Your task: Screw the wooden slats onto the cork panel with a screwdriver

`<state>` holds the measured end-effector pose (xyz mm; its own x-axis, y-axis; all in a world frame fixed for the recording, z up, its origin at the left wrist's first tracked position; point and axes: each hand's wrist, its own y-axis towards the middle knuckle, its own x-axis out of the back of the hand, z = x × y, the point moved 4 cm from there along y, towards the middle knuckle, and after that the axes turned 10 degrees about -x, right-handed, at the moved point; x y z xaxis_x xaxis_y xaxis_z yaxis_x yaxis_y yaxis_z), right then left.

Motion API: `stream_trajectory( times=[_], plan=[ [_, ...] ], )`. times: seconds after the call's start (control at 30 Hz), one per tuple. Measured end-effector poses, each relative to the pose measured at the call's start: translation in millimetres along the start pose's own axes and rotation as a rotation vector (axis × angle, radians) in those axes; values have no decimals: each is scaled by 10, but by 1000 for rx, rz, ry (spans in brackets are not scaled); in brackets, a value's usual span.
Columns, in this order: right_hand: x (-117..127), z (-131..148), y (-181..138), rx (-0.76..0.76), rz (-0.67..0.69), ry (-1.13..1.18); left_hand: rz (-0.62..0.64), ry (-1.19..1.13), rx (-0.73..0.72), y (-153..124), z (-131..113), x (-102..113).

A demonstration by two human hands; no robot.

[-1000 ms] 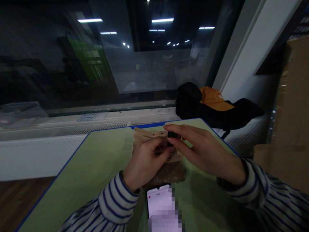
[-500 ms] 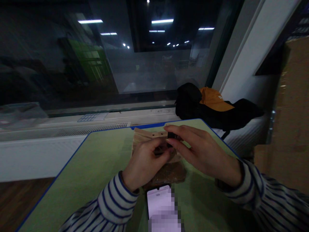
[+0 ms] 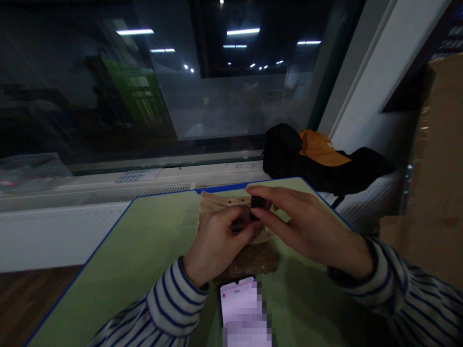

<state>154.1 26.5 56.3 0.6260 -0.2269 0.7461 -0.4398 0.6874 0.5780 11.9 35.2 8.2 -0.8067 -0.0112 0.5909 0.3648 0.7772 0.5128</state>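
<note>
Between the thumb and fingers of my right hand (image 3: 296,219) is a small dark, blocky piece (image 3: 256,202), too dim to name. My left hand (image 3: 220,238) is closed, thumb against fingers, right beside the lower end of that piece; what it grips is hidden. Beneath both hands lies a tan paper bag (image 3: 213,201) with two small holes near its top edge. Nearer to me is a brown packet in shiny clear wrap (image 3: 255,260), partly covered by my left hand. Below that lies a phone (image 3: 238,303) with its screen lit.
The green table (image 3: 152,250) has a blue edge. Behind it are a white radiator (image 3: 137,195) and a dark window. An orange cap (image 3: 321,148) rests on a black garment or bag (image 3: 369,166) at the back right. A large cardboard box (image 3: 437,159) stands on the right.
My right wrist and forearm have shifted slightly right and down, while the fingertips stay at the dark piece. My left hand is almost still.
</note>
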Motion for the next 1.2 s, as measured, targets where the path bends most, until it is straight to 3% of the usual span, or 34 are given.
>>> stream_trajectory(
  times=[0.33, 0.57, 1.2],
  plan=[
    [-9, -43, -21, 6, -36, 5, 41, -30, 1, 14, -74, -6],
    [-7, -30, -17, 16, -38, 33, -35, -3, -1, 2, -44, 9],
    [-8, -33, -19, 10, -13, -11, 27, -14, -11, 8, -49, -13]
  ],
)
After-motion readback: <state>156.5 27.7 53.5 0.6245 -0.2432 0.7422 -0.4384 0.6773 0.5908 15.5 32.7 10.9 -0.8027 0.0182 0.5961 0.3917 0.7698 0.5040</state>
